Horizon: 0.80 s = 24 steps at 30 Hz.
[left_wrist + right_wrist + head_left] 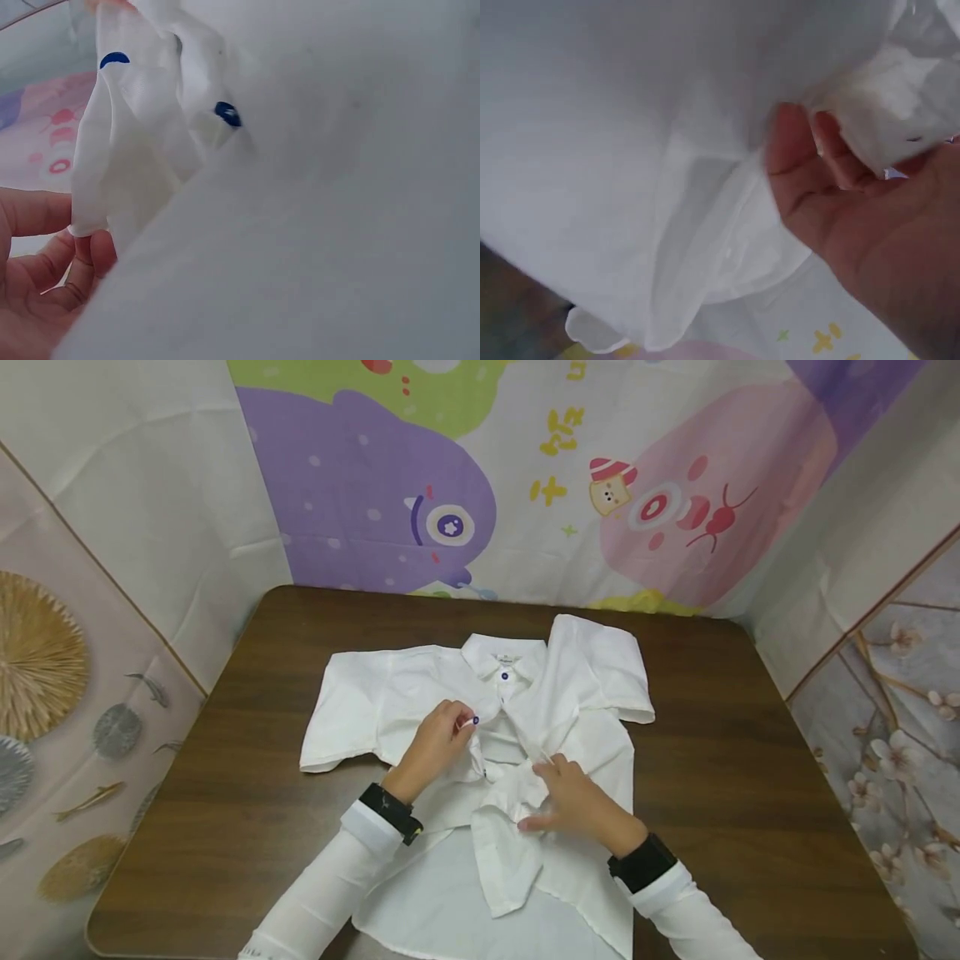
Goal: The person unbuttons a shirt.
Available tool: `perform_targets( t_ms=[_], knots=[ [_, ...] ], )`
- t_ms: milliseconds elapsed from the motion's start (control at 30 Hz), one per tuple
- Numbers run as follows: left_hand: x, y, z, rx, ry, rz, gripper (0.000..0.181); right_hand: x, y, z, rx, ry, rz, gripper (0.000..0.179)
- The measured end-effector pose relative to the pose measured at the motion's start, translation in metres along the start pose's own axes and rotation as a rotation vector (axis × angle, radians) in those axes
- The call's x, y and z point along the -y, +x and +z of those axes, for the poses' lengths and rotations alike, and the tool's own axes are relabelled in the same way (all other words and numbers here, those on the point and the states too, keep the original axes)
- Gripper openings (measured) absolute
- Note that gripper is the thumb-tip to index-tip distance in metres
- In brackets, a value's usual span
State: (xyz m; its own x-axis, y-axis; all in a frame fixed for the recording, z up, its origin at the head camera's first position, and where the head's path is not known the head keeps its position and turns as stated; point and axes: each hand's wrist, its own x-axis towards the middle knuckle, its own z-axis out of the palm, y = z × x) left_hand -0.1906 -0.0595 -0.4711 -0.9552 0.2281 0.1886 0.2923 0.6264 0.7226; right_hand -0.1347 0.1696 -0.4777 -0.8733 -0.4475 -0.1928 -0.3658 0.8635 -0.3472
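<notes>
A white short-sleeved shirt lies front up, its collar at the far side and its front partly unfastened. Dark blue buttons show along its front strip. My left hand pinches the front edge by a blue button; in the left wrist view its thumb and fingers grip the white cloth. My right hand is at the other front panel, thumb spread away from the fingers. In the right wrist view its fingers touch the fabric. Bunched cloth hangs between the hands.
The shirt lies on a dark brown wooden table with rounded corners. Behind the table hangs a cartoon-printed curtain. Patterned cloth panels stand at the left and right. Each wrist wears a black strap.
</notes>
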Motion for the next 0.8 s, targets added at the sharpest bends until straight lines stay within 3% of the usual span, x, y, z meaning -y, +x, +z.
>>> perform_targets(
  t_ms=[133, 333, 600, 800],
  knots=[
    [0.004, -0.003, 0.002, 0.012, -0.001, 0.002, 0.007, 0.009, -0.011, 0.014, 0.076, -0.098, 0.027, 0.113],
    [0.007, -0.006, 0.004, 0.018, 0.008, 0.026, 0.006, 0.023, -0.019, 0.023, 0.084, -0.213, 0.042, 0.131],
    [0.005, -0.006, 0.008, 0.008, -0.025, 0.083, 0.005, 0.027, -0.014, 0.028, 0.029, -0.229, 0.083, 0.123],
    [0.003, -0.006, 0.012, -0.007, -0.027, 0.151, 0.004, 0.021, -0.003, 0.031, -0.147, -0.306, 0.053, 0.101]
  ],
)
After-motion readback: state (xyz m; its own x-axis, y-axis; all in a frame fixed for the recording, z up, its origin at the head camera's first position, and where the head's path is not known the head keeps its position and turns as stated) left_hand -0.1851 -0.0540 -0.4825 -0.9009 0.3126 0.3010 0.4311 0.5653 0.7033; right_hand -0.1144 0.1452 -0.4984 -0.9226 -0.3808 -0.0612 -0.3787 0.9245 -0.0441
